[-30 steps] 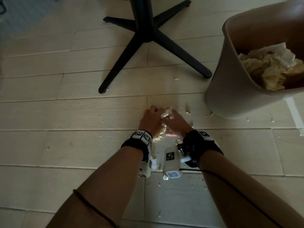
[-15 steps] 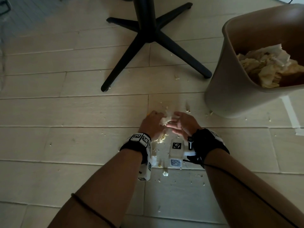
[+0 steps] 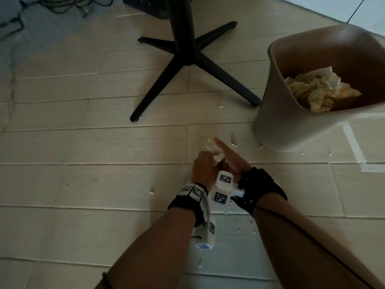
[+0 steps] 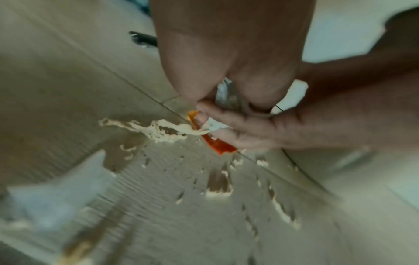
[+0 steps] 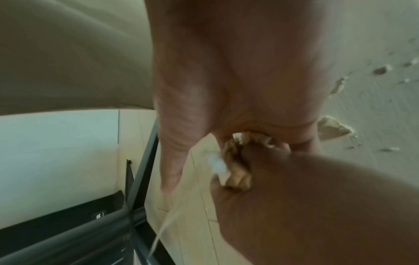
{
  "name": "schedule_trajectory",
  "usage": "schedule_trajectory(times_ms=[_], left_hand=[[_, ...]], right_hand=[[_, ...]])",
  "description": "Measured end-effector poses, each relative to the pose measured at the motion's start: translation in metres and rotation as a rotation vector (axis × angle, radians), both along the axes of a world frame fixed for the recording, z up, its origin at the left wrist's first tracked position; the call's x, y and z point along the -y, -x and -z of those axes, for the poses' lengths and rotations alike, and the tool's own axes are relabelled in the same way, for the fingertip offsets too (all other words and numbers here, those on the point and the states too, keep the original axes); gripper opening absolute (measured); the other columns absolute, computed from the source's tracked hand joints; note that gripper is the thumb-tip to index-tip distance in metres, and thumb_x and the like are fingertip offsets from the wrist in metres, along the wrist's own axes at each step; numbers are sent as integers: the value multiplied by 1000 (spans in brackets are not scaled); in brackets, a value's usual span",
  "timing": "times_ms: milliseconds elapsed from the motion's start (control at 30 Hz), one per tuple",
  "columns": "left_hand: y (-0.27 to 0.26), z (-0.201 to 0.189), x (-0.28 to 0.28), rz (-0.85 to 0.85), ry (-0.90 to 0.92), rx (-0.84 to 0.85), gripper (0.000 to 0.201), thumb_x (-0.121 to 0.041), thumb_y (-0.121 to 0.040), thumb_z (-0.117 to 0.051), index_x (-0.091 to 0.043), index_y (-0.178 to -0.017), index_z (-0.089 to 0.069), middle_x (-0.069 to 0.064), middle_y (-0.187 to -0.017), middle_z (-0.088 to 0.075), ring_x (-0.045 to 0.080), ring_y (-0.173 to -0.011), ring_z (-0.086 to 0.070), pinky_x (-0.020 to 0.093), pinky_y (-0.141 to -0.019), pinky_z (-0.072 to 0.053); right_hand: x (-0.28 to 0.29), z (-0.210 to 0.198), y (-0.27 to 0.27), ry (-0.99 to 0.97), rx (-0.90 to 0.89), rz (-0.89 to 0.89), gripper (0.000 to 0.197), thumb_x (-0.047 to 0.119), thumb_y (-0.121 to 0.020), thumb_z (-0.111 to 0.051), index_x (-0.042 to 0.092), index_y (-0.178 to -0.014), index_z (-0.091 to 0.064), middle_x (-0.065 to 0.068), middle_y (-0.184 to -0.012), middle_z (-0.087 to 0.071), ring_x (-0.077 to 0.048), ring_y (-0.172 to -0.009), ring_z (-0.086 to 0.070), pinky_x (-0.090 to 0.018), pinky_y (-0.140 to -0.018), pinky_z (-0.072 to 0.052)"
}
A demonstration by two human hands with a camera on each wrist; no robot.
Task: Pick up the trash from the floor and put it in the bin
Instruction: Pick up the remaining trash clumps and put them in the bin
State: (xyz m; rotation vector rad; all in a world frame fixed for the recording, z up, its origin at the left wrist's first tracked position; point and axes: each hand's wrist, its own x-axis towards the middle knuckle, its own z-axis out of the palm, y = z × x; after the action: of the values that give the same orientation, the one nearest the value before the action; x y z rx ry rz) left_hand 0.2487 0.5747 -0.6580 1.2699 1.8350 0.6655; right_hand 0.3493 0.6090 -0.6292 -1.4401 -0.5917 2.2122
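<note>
Pale plank floor (image 3: 83, 147), tan bin (image 3: 277, 113) upright to my right, near my hands.
Since a second ago both hands have lifted together off the planks: load gathered, bin next. Left hand (image 3: 203, 167) and right hand (image 3: 231, 158) clasp a crumpled tissue wad (image 3: 217, 156) with noodle strands (image 4: 156, 130) and an orange scrap (image 4: 215, 144) trailing; crumbs (image 4: 217, 190) remain below.

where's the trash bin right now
In the head view the bin stands on the floor at upper right, beside the black table base, ahead and right of both hands.
</note>
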Motion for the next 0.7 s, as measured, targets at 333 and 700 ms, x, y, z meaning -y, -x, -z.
schedule_trajectory(times_ms=[333,700], left_hand=[[19,-41,-8,244,320,577,87,10,-86,-63,-28,-151,-21,8,-123,-58,11,-94,-65,14,-64,-54],[14,-34,-98,256,-16,-169,30,-18,-86,-48,-24,-103,-73,-2,-105,-74,19,-99,-69,26,-91,-52]], right_hand=[[12,18,-31,-3,47,81,36,0,-101,-46,20,-132,-45,-1,-108,-56,-16,-89,-57,-29,-77,-53],[1,19,-39,-98,492,174,20,14,-92,-57,20,-72,-56,-2,-73,-58,-14,-61,-52,-24,-54,-45]])
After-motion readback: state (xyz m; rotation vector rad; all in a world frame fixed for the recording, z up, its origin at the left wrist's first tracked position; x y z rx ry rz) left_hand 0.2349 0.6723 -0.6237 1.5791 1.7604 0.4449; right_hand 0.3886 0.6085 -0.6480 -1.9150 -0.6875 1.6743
